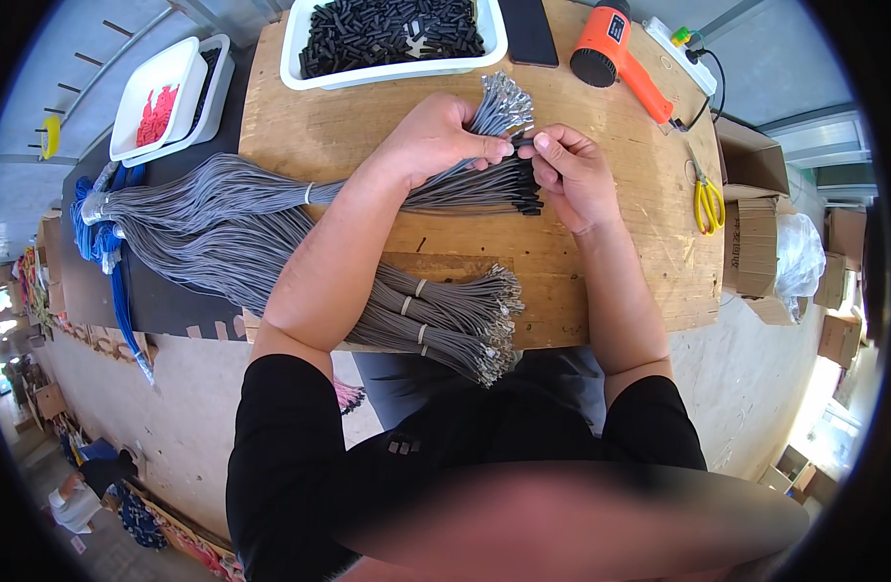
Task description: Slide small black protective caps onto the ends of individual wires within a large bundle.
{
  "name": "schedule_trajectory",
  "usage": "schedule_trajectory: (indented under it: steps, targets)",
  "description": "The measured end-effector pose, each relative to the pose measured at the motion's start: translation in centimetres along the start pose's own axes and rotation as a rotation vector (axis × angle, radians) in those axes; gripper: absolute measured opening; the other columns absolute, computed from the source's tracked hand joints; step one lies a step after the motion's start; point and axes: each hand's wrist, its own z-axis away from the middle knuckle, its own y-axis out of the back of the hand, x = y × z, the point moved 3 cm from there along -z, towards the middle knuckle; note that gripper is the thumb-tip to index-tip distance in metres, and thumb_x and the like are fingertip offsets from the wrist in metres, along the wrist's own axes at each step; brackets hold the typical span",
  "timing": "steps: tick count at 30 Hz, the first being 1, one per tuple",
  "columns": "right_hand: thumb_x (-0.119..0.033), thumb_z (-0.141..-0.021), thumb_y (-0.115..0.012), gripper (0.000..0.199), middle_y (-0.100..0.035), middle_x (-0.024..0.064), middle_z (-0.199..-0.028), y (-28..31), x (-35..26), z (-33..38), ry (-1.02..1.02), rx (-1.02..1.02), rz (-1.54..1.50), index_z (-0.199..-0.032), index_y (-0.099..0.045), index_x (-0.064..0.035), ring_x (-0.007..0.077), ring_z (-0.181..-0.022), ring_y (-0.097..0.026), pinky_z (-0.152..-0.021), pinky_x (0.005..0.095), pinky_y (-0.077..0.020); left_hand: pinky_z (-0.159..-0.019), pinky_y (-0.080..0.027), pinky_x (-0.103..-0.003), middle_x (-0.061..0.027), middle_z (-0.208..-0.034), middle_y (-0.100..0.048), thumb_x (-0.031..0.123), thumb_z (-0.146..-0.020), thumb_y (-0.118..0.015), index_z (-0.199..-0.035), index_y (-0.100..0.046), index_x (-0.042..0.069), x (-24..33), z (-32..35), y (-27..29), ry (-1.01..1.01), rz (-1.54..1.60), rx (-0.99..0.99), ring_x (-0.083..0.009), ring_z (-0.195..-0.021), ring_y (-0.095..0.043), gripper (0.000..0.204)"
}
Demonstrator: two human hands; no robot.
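My left hand [444, 141] is closed round a bundle of thin grey wires, whose metal-tipped ends [504, 105] fan out above it. Close beside it, my right hand [573, 175] pinches a small black sleeve [525, 143] at the wire tips. Under my hands lie more grey wires with black sleeves [529, 189] on their ends. Nearer to me rest several tied bundles of grey wires [455, 310] with bare metal terminals. The long grey wires [213, 194] run left across the table. A white tub [288, 68] full of black sleeves stands at the far edge.
At the right are an orange heat gun [615, 58], yellow-handled scissors [707, 202] and a power strip [680, 56]. A black phone [528, 31] lies beside the tub. White trays [126, 126] hold red pieces at the left. Cardboard boxes [753, 242] stand right of the table.
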Motion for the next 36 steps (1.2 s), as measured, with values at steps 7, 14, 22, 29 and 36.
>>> schedule_trajectory:
  steps: [7,14,22,29,36]
  targets:
    - [-0.010,-0.095,-0.070,0.018,-0.067,0.0024,-0.084,0.3,-1.5,0.3,0.162,0.098,0.161,-0.107,-0.071,0.0030,0.0030,-0.060,-0.042,-0.052,0.0186,-0.0321,-0.065,-0.051,-0.027,-0.0046,-0.077,-0.070,0.016,-0.083,-0.081,-0.092,-0.073,-0.002,-0.2,-0.2,-0.3,-0.028,-0.110,-0.007,-0.0112,-0.068,-0.062,0.021]
    - [-0.007,-0.089,-0.076,0.010,-0.063,-0.0043,-0.077,-0.2,-1.3,0.7,0.223,0.097,0.406,-0.097,-0.074,-0.0014,0.0014,-0.062,-0.044,-0.055,0.0187,-0.0332,-0.065,-0.049,-0.028,-0.0057,-0.071,-0.069,0.022,-0.080,-0.083,-0.090,-0.075,-0.001,-0.6,-0.4,-0.2,-0.062,-0.276,0.008,-0.0108,-0.065,-0.062,0.026]
    - [-0.007,-0.087,-0.078,0.008,-0.058,-0.0048,-0.070,0.2,-0.8,0.5,0.121,0.157,0.272,-0.087,-0.071,-0.0014,0.0019,-0.058,-0.042,-0.051,0.0199,-0.0297,-0.072,-0.050,-0.025,-0.0040,-0.084,-0.073,0.016,-0.081,-0.083,-0.096,-0.076,0.000,-0.3,-0.3,-0.3,-0.075,-0.362,0.041,-0.0084,-0.076,-0.064,0.024]
    - [-0.015,-0.098,-0.064,0.015,-0.060,0.0026,-0.083,2.2,-1.3,-0.2,-0.148,0.012,-0.312,-0.104,-0.064,-0.0012,0.0068,-0.062,-0.048,-0.052,0.0200,-0.0347,-0.068,-0.050,-0.025,-0.0056,-0.081,-0.070,0.014,-0.084,-0.080,-0.092,-0.073,-0.003,-1.1,-0.8,0.2,-0.053,-0.174,0.093,-0.0102,-0.072,-0.062,0.020]
    - [-0.005,-0.102,-0.051,0.017,-0.060,0.0103,-0.098,2.2,-1.6,-0.7,-0.063,0.265,-0.360,-0.116,-0.055,0.0036,0.0118,-0.073,-0.053,-0.057,0.0231,-0.0439,-0.066,-0.049,-0.025,-0.0047,-0.079,-0.068,0.013,-0.086,-0.078,-0.092,-0.071,-0.004,-0.7,-0.6,0.0,-0.042,-0.049,0.082,-0.0107,-0.070,-0.060,0.019]
